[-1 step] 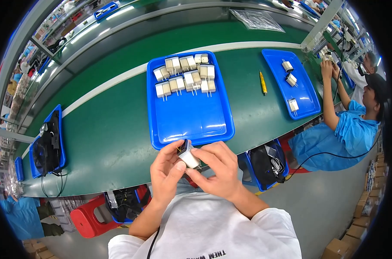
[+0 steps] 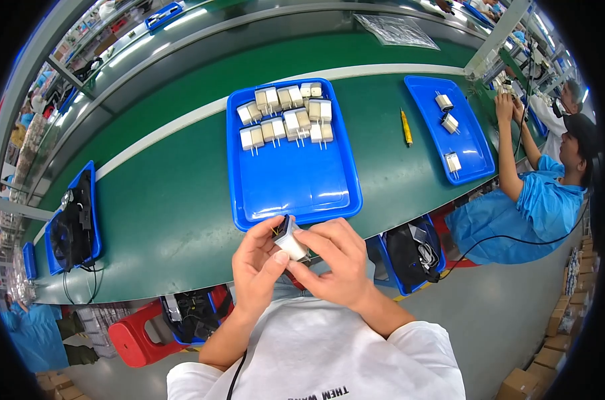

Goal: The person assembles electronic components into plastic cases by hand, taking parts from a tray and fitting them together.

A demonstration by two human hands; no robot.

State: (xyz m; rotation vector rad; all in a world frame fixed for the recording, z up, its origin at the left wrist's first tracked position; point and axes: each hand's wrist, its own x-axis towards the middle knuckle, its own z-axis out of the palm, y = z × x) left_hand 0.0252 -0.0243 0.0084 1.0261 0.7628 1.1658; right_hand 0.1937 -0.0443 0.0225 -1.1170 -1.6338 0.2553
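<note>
A white plug-in charger (image 2: pixel 291 247), with a dark open-looking end at its upper left, is tilted between my two hands just off the near rim of the blue tray (image 2: pixel 296 190). My left hand (image 2: pixel 257 267) pinches it from the left, thumb at its lower side. From the right, my right hand (image 2: pixel 339 260) presses fingers and thumb against it, closed on the same charger. Both hands partly hide it. Several white and grey chargers (image 2: pixel 274 129) lie grouped in the tray's far half, many with metal prongs pointing toward me.
A yellow pen-shaped tool (image 2: pixel 406 128) lies right of the tray on the green bench (image 2: pixel 176 180). Beyond it, a second blue tray (image 2: pixel 472 147) holds three chargers. A co-worker in blue (image 2: pixel 549 187) works at the right. A red stool (image 2: pixel 139 337) stands below the bench, left.
</note>
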